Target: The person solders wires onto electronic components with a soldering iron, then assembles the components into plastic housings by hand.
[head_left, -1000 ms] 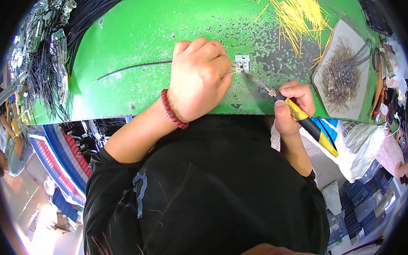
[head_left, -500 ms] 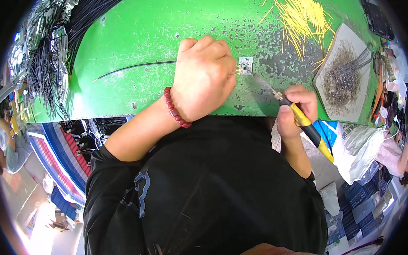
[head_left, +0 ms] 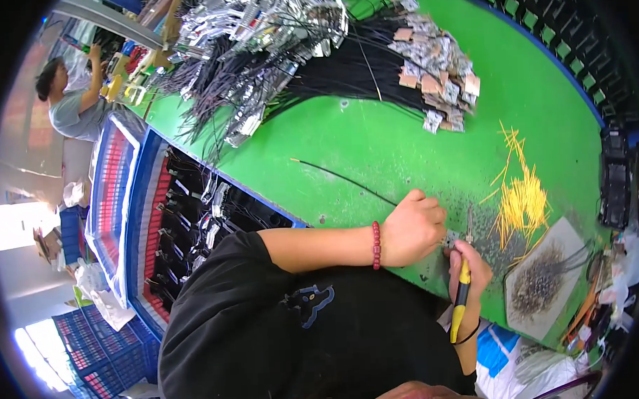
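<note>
The left hand is curled into a loose fist on the green surface, pinning the end of a thin black wire that runs away up and to its left. Just right of it, the right hand grips a yellow-handled soldering iron (tip up, close to the left knuckles). Yellow wires lie beyond it.

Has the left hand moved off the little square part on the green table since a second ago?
No. The left hand still rests beside the small square part on the green table; only the camera view has swung.
</note>
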A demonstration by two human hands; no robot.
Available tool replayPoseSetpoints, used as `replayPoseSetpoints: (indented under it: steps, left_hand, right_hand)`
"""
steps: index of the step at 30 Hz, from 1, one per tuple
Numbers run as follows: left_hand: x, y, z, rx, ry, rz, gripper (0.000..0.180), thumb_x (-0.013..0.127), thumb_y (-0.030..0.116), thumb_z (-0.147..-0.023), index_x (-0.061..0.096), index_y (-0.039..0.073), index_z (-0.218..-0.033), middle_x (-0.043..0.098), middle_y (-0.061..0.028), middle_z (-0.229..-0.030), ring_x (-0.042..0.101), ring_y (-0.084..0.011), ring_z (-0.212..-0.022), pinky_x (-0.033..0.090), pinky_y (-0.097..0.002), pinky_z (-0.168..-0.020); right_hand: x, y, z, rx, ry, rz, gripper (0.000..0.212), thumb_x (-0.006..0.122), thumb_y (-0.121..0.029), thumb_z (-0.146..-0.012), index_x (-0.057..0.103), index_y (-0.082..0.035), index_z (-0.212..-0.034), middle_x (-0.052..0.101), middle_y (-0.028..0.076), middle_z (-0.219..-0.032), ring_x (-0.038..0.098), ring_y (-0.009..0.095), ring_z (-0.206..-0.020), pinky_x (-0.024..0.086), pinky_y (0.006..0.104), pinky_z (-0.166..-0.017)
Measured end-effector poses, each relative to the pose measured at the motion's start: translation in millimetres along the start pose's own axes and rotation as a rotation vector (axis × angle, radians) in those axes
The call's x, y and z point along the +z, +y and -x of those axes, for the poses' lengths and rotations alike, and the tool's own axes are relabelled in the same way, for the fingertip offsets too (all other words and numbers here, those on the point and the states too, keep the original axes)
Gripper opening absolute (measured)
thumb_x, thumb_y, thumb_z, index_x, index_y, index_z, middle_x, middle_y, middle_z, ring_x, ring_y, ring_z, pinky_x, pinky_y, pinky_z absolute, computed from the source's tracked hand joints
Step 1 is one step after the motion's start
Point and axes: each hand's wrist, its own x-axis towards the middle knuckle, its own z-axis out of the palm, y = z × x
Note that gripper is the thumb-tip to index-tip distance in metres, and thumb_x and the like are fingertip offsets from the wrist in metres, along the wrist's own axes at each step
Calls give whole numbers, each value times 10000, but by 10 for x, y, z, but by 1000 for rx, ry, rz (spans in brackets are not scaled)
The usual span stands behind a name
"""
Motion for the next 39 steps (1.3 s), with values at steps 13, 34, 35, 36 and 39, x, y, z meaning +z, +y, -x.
replayPoseSetpoints:
  steps: [13,34,35,36,39]
  left_hand:
    - [-1508,-1388,844,-639,280,-661,171,659,141,-804,660,83,-965,626,-83,-1016,624,-278,-946,528,-402,-783]
    - [-2683,302,338,17,-6,-269,140,670,-14,-700,632,30,-828,613,-87,-846,634,-271,-823,527,-350,-680]
    - [-2657,332,245,119,-4,-280,147,680,5,-686,633,32,-822,607,-79,-846,638,-263,-823,532,-343,-661]
    - [-2622,405,133,220,-4,-325,174,694,47,-659,635,33,-822,599,-71,-850,640,-253,-830,538,-332,-632]
    - [-2440,473,-225,597,-28,-320,173,678,101,-657,607,17,-791,592,-96,-872,630,-261,-837,544,-323,-625]
  right_hand:
    - [-13,54,141,197,105,-278,256,579,-131,-963,557,2,-1181,691,116,-781,488,69,-525,406,209,-509]
    - [-124,23,124,242,248,-396,309,557,-178,-977,502,-29,-1241,678,132,-756,481,93,-503,403,222,-490]
    - [-200,-54,71,234,284,-385,302,548,-171,-980,496,-37,-1245,674,142,-750,488,102,-495,406,229,-477]
    - [-276,-87,-2,185,325,-399,293,549,-170,-980,499,-44,-1240,672,148,-746,494,109,-496,407,231,-473]
    - [-692,-368,-291,13,359,-369,249,542,-174,-989,475,-57,-1199,677,176,-760,523,143,-515,440,260,-487]
